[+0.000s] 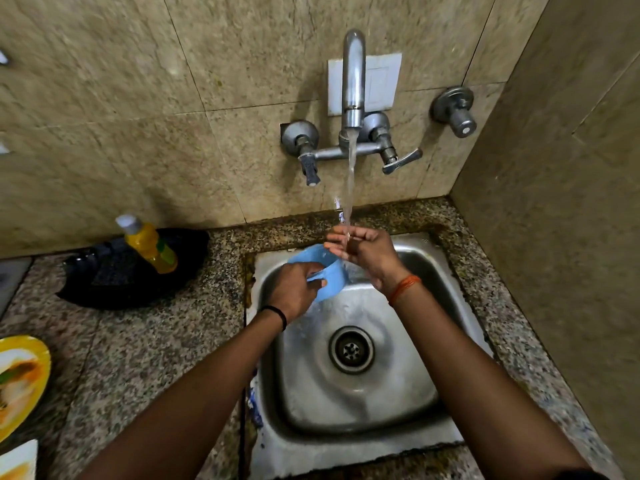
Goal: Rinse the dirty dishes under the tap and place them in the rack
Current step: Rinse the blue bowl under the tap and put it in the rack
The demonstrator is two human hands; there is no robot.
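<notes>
Over the steel sink's [450, 344] far-left corner, the left hand [294, 292] grips a light-blue plastic cup's [325, 271] handle; the right hand [363, 251] spreads loose-fingered under the tap stream [350, 181].

Even, fairly bright light from above casts soft shadows below the tap [353, 84], the sink [408, 393] steel glares, and wide-angle distortion blurs the left edge.

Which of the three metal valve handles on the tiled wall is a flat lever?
The right-hand handle on the mixer tap; the left one is a dark ribbed knob, and the separate valve far right is round.
</notes>
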